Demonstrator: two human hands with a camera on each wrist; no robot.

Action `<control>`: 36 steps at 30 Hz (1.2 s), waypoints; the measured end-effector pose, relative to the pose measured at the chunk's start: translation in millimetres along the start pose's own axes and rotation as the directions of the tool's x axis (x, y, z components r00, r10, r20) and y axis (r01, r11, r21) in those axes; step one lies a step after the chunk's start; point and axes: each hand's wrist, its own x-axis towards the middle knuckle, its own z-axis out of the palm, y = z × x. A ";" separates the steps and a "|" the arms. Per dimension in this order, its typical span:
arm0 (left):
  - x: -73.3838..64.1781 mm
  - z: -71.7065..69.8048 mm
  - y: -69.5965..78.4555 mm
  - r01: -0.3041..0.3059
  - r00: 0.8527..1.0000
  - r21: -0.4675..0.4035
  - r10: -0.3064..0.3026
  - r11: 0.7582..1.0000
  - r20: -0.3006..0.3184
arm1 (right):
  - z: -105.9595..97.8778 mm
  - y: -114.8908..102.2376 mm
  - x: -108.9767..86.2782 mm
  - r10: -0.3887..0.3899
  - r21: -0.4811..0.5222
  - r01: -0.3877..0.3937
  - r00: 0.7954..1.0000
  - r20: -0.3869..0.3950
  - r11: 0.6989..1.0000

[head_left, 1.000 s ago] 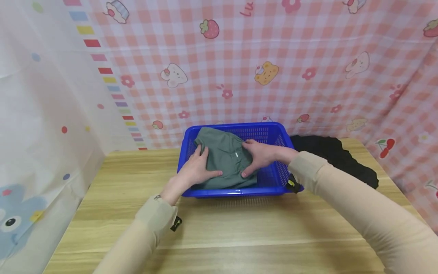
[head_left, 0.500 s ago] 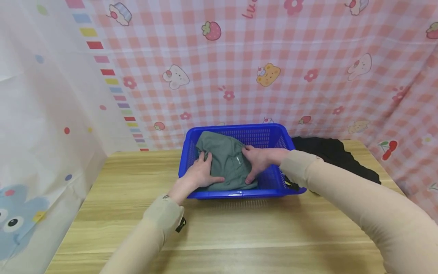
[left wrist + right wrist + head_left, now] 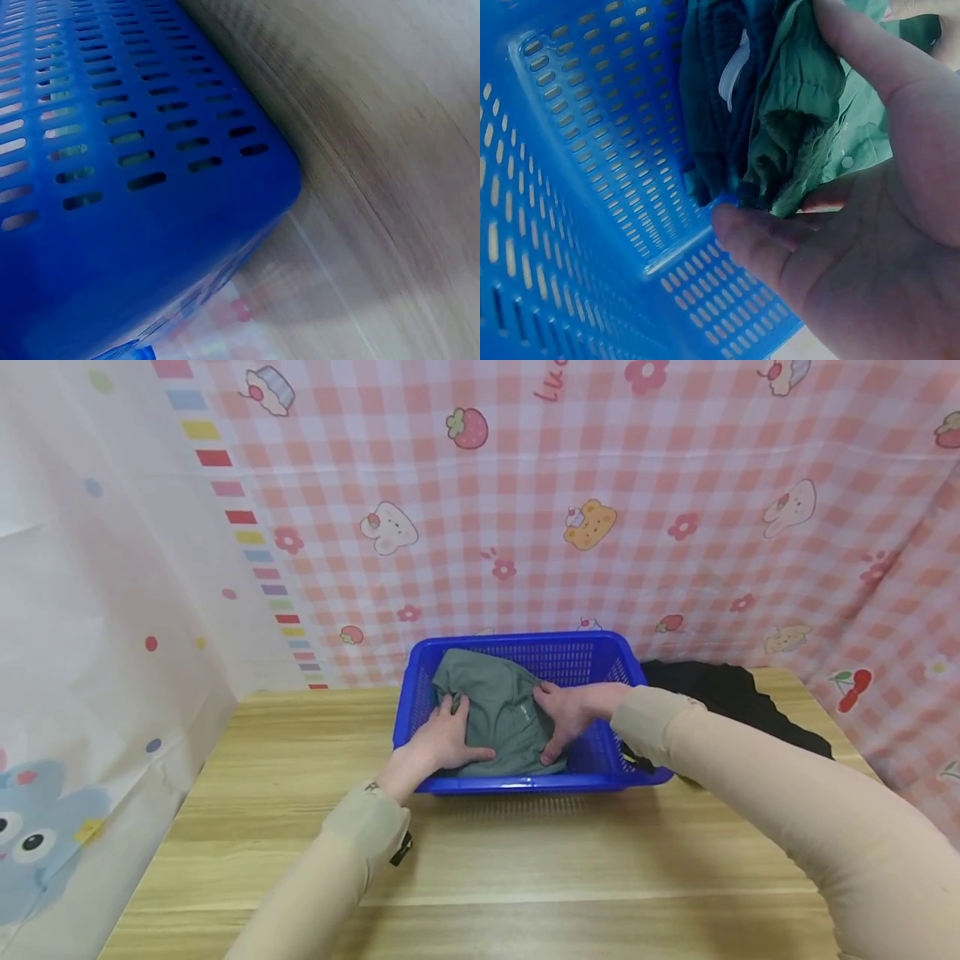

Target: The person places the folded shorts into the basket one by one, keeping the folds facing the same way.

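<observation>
Folded grey-green pants (image 3: 491, 706) with a gathered elastic waistband lie inside a blue plastic basket (image 3: 517, 784). My left hand (image 3: 438, 742) holds their left side, thumb across the top. At the waistband end, my right hand (image 3: 567, 714) grips the other side, and a white tag (image 3: 735, 71) shows inside the waistband in the right wrist view. The left wrist view has only the basket's slotted outer wall (image 3: 112, 97) and the table; the left hand is out of that picture. Fingertips at the pants' underside are partly hidden.
The basket stands on a wooden table (image 3: 525, 877) near its back edge. Black cloth (image 3: 720, 697) lies crumpled to the right of the basket, partly behind my right sleeve. A checked pink curtain (image 3: 465, 552) hangs behind, and a white one (image 3: 97, 577) at the left.
Both hands have lowered slightly with the pants, which sit a little deeper in the basket. The view has shifted a little; the black cloth stays in place.
</observation>
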 end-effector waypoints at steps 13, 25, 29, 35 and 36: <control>-15.5 -5.7 3.4 -0.072 0.977 -0.056 0.060 0.996 -0.204 | -1.3 24.4 -27.5 -0.064 0.067 0.076 0.982 -0.176 0.995; -33.3 3.7 21.0 -0.174 0.930 -0.145 0.114 0.974 -0.349 | 24.5 33.2 -61.0 -0.137 -0.014 0.149 0.863 -0.486 0.989; -38.6 9.1 30.2 -0.202 0.920 -0.162 0.130 0.966 -0.370 | 34.5 38.1 -71.7 -0.136 -0.033 0.141 0.827 -0.545 0.989; -50.6 22.4 45.6 -0.234 0.911 -0.210 0.138 0.949 -0.389 | 54.0 40.2 -83.7 -0.132 -0.062 0.120 0.773 -0.620 0.991; -53.2 24.8 47.8 -0.238 0.908 -0.216 0.139 0.947 -0.394 | 57.9 40.3 -85.0 -0.132 -0.065 0.118 0.766 -0.629 0.991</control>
